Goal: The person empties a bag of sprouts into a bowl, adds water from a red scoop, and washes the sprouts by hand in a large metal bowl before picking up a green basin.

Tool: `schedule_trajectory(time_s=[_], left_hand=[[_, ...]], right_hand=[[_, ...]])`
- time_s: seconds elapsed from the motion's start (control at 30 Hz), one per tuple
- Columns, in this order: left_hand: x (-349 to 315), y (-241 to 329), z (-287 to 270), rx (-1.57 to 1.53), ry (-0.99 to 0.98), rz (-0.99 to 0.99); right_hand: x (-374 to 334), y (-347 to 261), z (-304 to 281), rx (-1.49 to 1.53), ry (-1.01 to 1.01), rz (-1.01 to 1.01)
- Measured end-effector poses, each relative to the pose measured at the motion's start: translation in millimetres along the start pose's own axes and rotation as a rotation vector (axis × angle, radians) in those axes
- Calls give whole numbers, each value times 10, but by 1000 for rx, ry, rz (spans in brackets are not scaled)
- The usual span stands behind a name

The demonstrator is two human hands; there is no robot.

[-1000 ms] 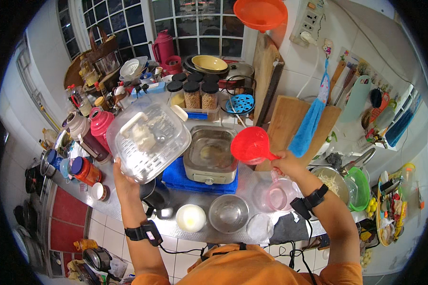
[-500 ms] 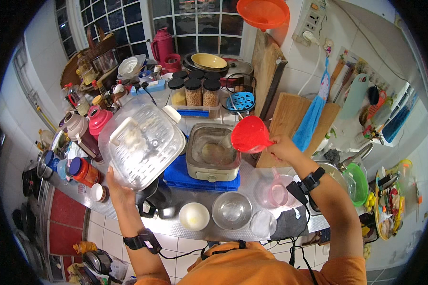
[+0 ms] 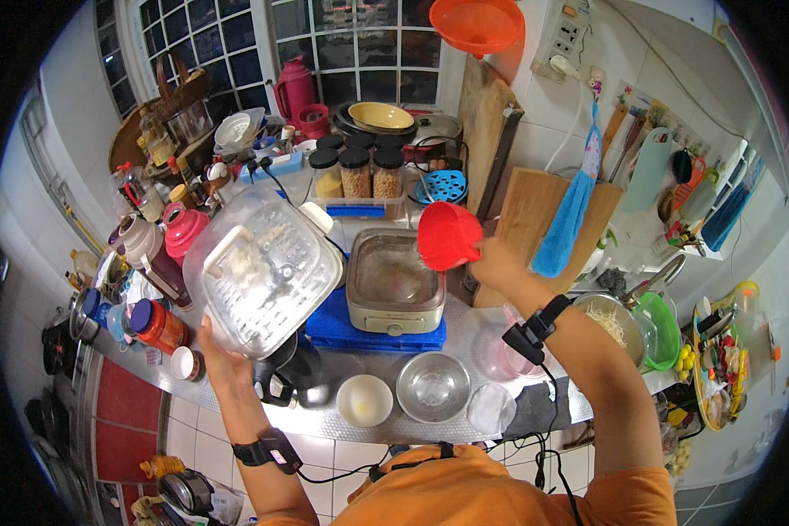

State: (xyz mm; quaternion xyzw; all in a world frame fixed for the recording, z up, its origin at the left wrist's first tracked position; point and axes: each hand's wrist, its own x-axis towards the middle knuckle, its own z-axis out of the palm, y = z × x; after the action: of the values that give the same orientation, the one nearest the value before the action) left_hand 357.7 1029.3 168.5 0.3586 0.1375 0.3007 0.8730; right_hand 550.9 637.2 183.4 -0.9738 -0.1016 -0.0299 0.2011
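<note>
My left hand [image 3: 224, 358] grips the lower edge of a clear, slotted plastic steamer tray [image 3: 267, 285] with white handles, holding it tilted beside the cooker; whitish lumps show in it. My right hand [image 3: 498, 263] is closed round the handle of a red plastic water scoop [image 3: 447, 235]. The scoop is tipped over the far right corner of a rectangular electric cooker [image 3: 395, 317]. Shallow, cloudy water [image 3: 399, 279] lies in the cooker's pot. The cooker stands on a blue base [image 3: 333, 331]. Whether water is still running from the scoop, I cannot tell.
Along the counter's front edge stand a white bowl [image 3: 364, 401], a steel bowl [image 3: 433, 390] and a dark kettle [image 3: 291, 368]. Behind the cooker are several black-lidded jars [image 3: 356, 175]. A wooden board [image 3: 535, 219] leans at right, near a green basin [image 3: 659, 329].
The red scoop has tipped further and shifted slightly left, with my right hand moving left and up. The steamer tray has barely moved.
</note>
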Motion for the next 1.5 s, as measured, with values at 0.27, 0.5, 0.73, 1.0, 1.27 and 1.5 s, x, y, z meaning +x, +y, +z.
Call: schedule_trajectory(time_s=[0.27, 0.5, 0.73, 1.0, 1.27, 1.5], left_hand=[[-82, 82, -35, 25, 24, 23], [-68, 57, -77, 54, 32, 90], [-98, 50, 19, 77, 105, 56], [42, -91, 29, 58, 19, -99], [362, -873, 359, 87, -230, -225], [933, -1857, 357, 174, -225, -384]], right_hand=[[-176, -109, 162, -163, 158, -183], [-430, -96, 121, -378, 237, -422], [-538, -10, 324, -130, 264, -285], [-669, 347, 302, 1402, -132, 333], [-1395, 759, -51, 1422, -21, 333], [-2138, 1141, -135, 1326, 16, 405]])
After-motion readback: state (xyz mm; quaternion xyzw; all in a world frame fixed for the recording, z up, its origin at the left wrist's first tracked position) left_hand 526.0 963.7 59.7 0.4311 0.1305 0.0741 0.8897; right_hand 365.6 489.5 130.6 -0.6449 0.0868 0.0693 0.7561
